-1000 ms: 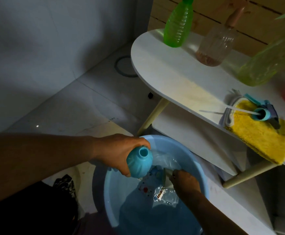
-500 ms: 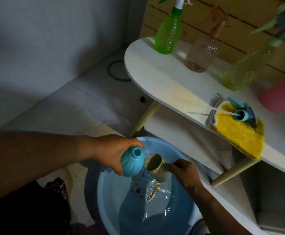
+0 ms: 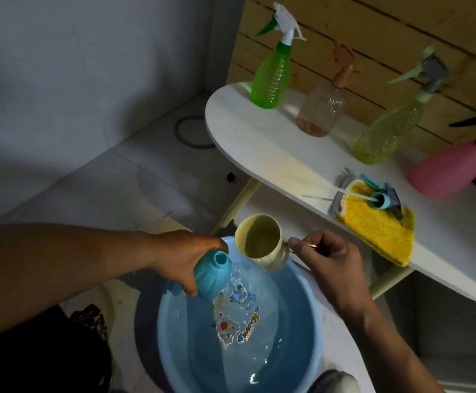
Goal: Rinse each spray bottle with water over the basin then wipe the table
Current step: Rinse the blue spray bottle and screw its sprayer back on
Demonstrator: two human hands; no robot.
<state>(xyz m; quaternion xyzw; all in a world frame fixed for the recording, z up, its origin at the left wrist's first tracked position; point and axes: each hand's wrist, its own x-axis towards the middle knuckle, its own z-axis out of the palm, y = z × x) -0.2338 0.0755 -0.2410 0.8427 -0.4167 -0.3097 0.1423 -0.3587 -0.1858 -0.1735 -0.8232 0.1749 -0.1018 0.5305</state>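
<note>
My left hand point(image 3: 185, 256) grips a teal bottle point(image 3: 212, 275) with its head removed, neck open and tilted over the blue basin point(image 3: 313, 344) of water. My right hand point(image 3: 327, 262) holds a cream cup point(image 3: 262, 242) by its handle, tipped toward the bottle, and water runs down between them into the basin. On the white table point(image 3: 259, 143) stand a green spray bottle point(image 3: 272, 78), a pinkish clear one point(image 3: 323, 109), a yellow-green one point(image 3: 384, 134) and a pink one point(image 3: 446, 168). The teal spray head point(image 3: 382, 201) lies on a yellow cloth point(image 3: 375, 231).
The basin sits on the tiled floor beside the table's cream legs point(image 3: 238, 207). A dark ring point(image 3: 191, 133) lies on the floor near the grey wall. A wooden slat wall point(image 3: 372, 29) backs the table. A lower shelf runs under the tabletop.
My right hand lifted the cup out of the basin water and raised it beside the teal bottle's neck. The view tilted up, showing more of the table's bottles.
</note>
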